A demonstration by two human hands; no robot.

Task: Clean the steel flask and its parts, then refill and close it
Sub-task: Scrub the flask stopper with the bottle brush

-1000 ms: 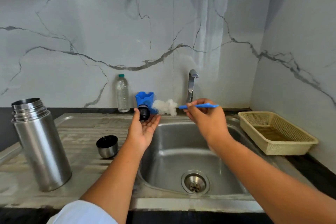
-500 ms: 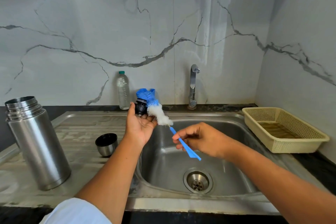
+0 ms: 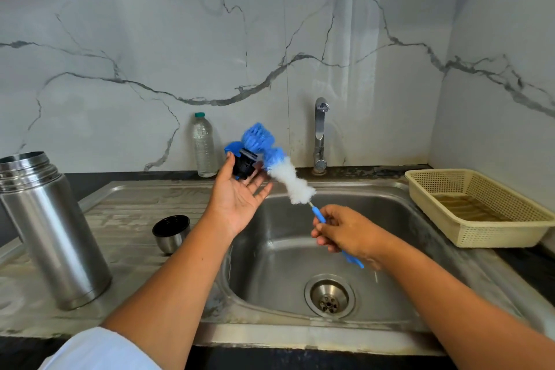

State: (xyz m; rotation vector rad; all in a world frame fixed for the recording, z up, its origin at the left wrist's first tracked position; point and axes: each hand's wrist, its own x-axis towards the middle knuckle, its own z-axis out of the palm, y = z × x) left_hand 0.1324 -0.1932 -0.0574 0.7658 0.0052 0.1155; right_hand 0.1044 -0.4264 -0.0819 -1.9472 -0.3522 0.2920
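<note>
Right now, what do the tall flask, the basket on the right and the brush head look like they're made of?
Flask: brushed stainless steel, judging by its grey sheen and soft reflections. Basket: probably cream plastic, with moulded mesh walls. Brush head: fluffy white and blue fibres, likely synthetic.

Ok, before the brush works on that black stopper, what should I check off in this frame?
1. Black stopper secured: ok, the left hand pinches it between thumb and fingertips.
2. Bottle brush under control: ok, the right hand grips its blue handle.
3. Bristles touching the stopper: cannot tell, the blue tip lies right beside it.
4. Steel flask out of the way: ok, upright and open on the drainboard.
5. Cup safe: ok, standing mouth up beside the sink.
6. Water at the tap: not ok, no stream visible.
</note>
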